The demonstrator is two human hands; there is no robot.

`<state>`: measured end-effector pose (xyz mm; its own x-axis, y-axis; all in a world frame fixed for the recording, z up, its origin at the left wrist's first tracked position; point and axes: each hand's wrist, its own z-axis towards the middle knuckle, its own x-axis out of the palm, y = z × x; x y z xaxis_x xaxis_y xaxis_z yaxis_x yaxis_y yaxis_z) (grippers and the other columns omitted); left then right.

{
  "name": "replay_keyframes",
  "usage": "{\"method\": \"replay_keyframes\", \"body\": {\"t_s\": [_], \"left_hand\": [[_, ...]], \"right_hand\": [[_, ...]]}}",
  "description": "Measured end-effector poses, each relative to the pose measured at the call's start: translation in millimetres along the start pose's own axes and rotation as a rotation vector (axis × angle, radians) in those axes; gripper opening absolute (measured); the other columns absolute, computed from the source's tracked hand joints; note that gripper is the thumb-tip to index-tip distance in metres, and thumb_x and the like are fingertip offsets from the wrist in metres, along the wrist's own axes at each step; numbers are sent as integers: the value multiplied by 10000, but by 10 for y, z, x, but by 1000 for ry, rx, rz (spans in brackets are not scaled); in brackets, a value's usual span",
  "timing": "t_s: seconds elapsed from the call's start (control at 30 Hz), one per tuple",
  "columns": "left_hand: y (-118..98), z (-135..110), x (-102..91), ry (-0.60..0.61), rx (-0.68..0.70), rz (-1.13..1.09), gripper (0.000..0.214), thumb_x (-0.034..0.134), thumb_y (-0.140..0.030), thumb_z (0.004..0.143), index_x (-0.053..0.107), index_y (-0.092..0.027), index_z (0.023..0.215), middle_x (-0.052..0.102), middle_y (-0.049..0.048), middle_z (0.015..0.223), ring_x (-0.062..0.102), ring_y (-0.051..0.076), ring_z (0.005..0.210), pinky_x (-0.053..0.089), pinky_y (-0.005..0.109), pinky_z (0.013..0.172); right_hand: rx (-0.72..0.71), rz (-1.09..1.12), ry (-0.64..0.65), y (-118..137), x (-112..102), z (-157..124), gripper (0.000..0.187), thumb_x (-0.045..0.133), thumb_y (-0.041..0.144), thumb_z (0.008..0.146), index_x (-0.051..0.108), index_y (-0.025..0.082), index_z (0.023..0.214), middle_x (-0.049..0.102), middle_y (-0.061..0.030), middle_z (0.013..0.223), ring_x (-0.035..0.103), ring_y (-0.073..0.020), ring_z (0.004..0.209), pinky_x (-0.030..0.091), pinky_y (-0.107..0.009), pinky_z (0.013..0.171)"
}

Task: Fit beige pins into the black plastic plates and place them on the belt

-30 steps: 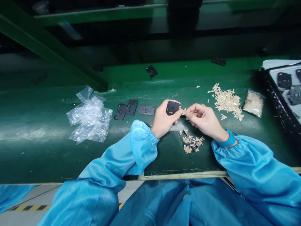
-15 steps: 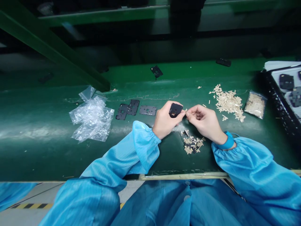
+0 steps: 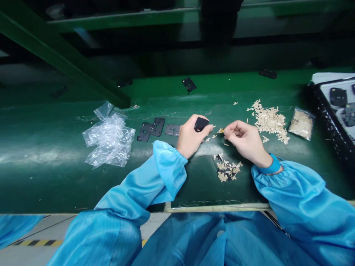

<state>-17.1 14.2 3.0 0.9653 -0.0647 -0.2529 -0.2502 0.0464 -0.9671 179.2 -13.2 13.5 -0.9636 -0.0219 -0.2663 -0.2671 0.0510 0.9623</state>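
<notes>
Slips threaten: the left hand (image 3: 191,137) curls its fingers around a black plate (image 3: 201,124), while the right hand (image 3: 245,139), fingertips pinched on something too small to tell, could scatter the beige strips (image 3: 220,130) at its 9 o'clock.

Small black plate (image 3: 201,124) gripped in left hand (image 3: 192,135), tilted toward view; tiny beige strip (image 3: 220,130) just beside right hand (image 3: 245,139), fingers curled.

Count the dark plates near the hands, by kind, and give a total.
Stepped plate: 1
Rectangular plate: 1
Plate in left hand: 1
Total: 3
</notes>
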Motion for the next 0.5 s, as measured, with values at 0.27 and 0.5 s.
{"method": "replay_keyframes", "body": {"t_s": [0.27, 0.5], "left_hand": [[-83, -80, 60, 239, -137, -180, 328, 748, -304, 824, 612, -201, 1104, 726, 13, 941, 526, 39, 489, 448, 181, 454], [-113, -62, 49, 230, -134, -200, 301, 760, -252, 797, 610, -180, 1048, 670, -12, 845, 520, 36, 493, 439, 169, 455]], "right_hand": [[-33, -17, 60, -43, 3, -15, 125, 729, 298, 813, 664, 197, 846, 685, -27, 774, 611, -160, 679, 491, -299, 635], [-114, -165, 56, -53, 19, -53, 151, 677, 350, 916, 652, 201, 923, 649, -17, 757, 546, -142, 611, 430, -293, 560]]}}
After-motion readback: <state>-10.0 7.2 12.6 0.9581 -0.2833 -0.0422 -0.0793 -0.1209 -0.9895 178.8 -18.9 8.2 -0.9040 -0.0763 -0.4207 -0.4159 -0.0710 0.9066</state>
